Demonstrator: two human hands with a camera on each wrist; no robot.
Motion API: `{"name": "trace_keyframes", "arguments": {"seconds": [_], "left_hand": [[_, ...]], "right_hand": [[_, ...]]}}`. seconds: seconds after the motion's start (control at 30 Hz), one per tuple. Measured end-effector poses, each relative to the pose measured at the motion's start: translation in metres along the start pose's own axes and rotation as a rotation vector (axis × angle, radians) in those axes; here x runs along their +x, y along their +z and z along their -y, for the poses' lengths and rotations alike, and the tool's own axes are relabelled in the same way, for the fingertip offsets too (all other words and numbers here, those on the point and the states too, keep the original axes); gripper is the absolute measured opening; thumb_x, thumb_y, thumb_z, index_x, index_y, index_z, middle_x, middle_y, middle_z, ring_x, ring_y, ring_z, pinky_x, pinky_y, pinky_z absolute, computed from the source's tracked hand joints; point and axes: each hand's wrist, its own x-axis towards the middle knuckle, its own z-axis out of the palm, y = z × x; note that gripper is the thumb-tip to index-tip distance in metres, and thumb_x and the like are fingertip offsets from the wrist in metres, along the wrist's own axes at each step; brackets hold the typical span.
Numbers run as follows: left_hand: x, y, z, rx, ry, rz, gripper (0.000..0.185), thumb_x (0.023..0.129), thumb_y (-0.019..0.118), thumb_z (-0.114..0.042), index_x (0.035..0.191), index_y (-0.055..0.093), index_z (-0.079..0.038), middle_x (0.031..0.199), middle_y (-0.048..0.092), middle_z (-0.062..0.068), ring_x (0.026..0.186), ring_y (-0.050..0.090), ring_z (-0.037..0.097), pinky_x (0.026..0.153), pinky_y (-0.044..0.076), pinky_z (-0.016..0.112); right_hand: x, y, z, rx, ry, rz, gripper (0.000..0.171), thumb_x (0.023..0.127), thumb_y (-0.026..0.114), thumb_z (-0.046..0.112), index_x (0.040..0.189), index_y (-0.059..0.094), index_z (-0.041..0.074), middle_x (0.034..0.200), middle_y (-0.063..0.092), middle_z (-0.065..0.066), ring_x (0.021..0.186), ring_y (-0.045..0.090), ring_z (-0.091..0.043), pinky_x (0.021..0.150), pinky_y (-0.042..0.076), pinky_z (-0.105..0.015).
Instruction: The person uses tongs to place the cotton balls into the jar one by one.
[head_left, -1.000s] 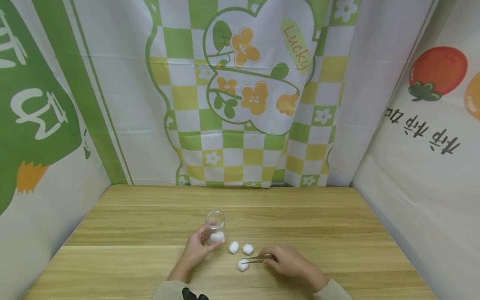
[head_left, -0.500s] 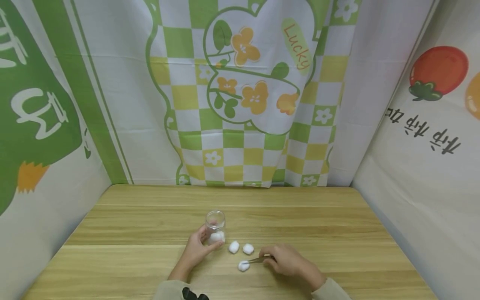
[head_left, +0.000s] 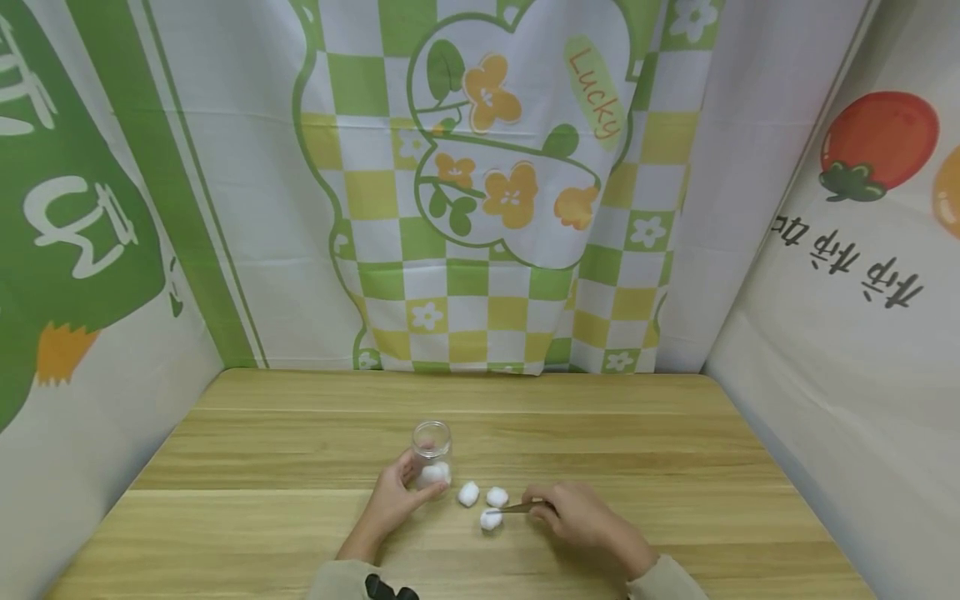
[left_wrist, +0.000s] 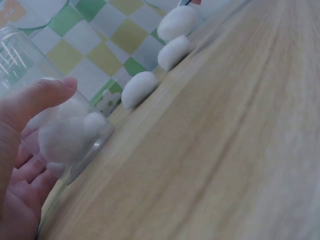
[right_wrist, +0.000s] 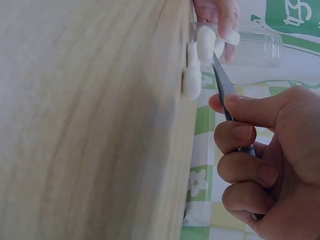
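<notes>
Wooden table (head_left: 675, 467) unchanged. My left hand (head_left: 390, 500) still grips the upright glass jar (head_left: 431, 450), cotton inside. My right hand (head_left: 577, 517) pinches the tweezers (head_left: 517, 507), tips closed on a cotton ball (head_left: 491, 519) that now sits higher than half a second ago, just beside the two loose balls (head_left: 480, 495).
</notes>
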Motion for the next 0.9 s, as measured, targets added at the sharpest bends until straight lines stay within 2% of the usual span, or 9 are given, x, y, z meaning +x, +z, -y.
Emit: {"name": "trace_keyframes", "arguments": {"seconds": [0.27, 0.53, 0.77, 0.9], "left_hand": [[0.000, 0.000, -0.001, -0.007, -0.002, 0.000, 0.065, 0.077, 0.080, -0.013, 0.133, 0.051, 0.000, 0.134, 0.059, 0.023, 0.127, 0.055, 0.038, 0.112, 0.043, 0.049], [0.000, 0.000, -0.001, -0.017, -0.010, -0.003, 0.064, 0.076, 0.080, -0.011, 0.132, 0.052, 0.002, 0.132, 0.060, 0.024, 0.127, 0.056, 0.039, 0.111, 0.044, 0.047], [0.000, 0.000, 0.000, -0.017, 0.000, -0.001, 0.065, 0.076, 0.080, -0.011, 0.133, 0.051, 0.002, 0.133, 0.059, 0.024, 0.127, 0.056, 0.039, 0.111, 0.044, 0.047], [0.000, 0.000, 0.000, -0.006, 0.004, -0.005, 0.065, 0.076, 0.081, -0.012, 0.133, 0.052, 0.002, 0.132, 0.060, 0.024, 0.126, 0.056, 0.039, 0.111, 0.044, 0.048]], "right_hand": [[0.003, -0.001, -0.002, 0.013, 0.001, -0.027, 0.010, 0.093, 0.061, 0.017, 0.101, 0.068, 0.016, 0.080, 0.072, 0.001, 0.058, 0.039, 0.006, 0.050, 0.035, -0.011], [0.004, -0.004, 0.000, 0.098, 0.023, -0.022, 0.012, 0.096, 0.058, 0.017, 0.102, 0.068, 0.016, 0.081, 0.071, -0.002, 0.055, 0.036, 0.006, 0.050, 0.034, -0.011], [0.005, -0.009, 0.003, 0.080, 0.041, -0.046, 0.016, 0.097, 0.055, 0.017, 0.107, 0.068, 0.015, 0.089, 0.073, -0.002, 0.056, 0.037, 0.006, 0.051, 0.034, -0.012], [0.006, -0.012, 0.004, 0.085, 0.030, -0.065, 0.018, 0.098, 0.054, 0.018, 0.109, 0.067, 0.013, 0.078, 0.069, -0.002, 0.051, 0.031, 0.006, 0.046, 0.029, -0.011]]}}
